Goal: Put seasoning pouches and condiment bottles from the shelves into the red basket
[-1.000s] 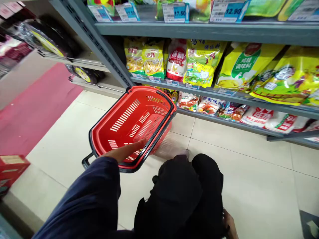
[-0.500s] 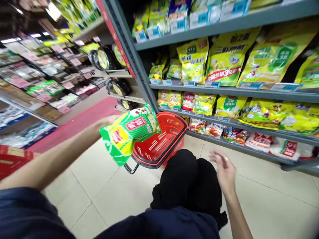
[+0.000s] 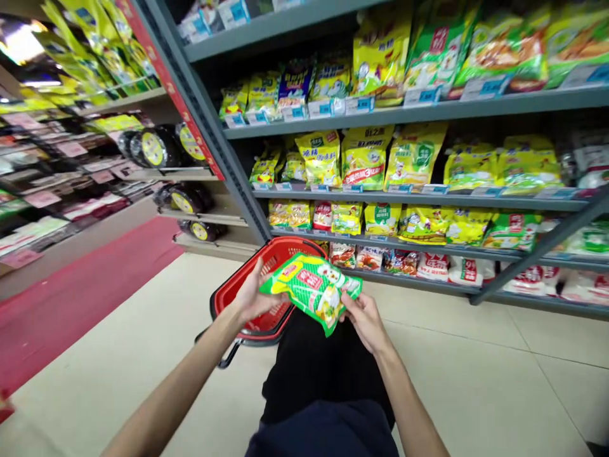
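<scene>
Foil pouch (image 3: pixel 310 292), printed green and yellow, is held tilted at lower centre of the frame between both hands. Left hand (image 3: pixel 254 298): fingers spread and pressed against the pouch's left end. Right hand (image 3: pixel 364 320): fingers clenched on the pouch's lower right edge. Red plastic shopping basket (image 3: pixel 227 299) sits directly below and behind the hands, above black trousers (image 3: pixel 323 371). Grey steel shelving (image 3: pixel 419 198) stocked with yellow-green packets (image 3: pixel 365 158) fills the upper right. Red floor mat (image 3: pixel 80 298) runs along the lower left.
</scene>
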Available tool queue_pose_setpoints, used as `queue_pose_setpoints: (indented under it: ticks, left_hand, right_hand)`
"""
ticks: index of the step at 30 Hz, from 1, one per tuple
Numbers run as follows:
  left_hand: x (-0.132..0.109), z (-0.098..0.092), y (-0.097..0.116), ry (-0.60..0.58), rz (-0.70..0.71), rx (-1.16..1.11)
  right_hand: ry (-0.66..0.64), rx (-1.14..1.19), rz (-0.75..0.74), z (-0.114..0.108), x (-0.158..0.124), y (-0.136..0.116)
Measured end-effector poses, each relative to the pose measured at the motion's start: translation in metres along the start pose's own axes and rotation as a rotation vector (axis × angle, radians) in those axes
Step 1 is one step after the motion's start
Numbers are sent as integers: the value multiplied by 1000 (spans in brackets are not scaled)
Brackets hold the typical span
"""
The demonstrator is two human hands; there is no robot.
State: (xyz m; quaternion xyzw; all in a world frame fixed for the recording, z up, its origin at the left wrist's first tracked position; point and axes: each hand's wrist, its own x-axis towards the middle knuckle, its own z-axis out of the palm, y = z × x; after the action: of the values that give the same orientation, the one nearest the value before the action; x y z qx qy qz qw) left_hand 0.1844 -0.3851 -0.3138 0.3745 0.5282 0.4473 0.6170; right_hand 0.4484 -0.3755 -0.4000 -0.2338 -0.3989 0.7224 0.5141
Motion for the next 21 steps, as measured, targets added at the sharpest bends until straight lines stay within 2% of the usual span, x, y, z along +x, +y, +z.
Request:
queue_pose_setpoints:
  ticks: [2,4,6,10,12,14,16,19,21]
  left_hand:
    - [-5,3,-11,-42,-16,-47]
    - [-4,8,-21,-50,-3,13]
    - [0,15,-22,-114,-11,109]
    - [11,32,-4,-328,-79,209]
    - [15,43,7,-356,-82,276]
    - [18,58,13,-350,-96,371]
    - [18,76,16,-403,-140,483]
    - [18,102,17,-584,-207,618]
    - [19,111,16,-618,-159,631]
  right_hand:
    - [-9,-48,14,-13,-13,5]
    - [-41,-108,31,-22,-25,5]
    - [-54,-146,43,-28,-40,4]
    - [-44,-69,118,-44,-76,3]
    - [-17,-21,118,-53,-93,2]
    - [46,-12,54,-60,-106,0]
    - [93,-36,-7,-61,-114,1]
    - [118,-120,-40,-52,-113,9]
    - [219,-147,-100,-44,-108,15]
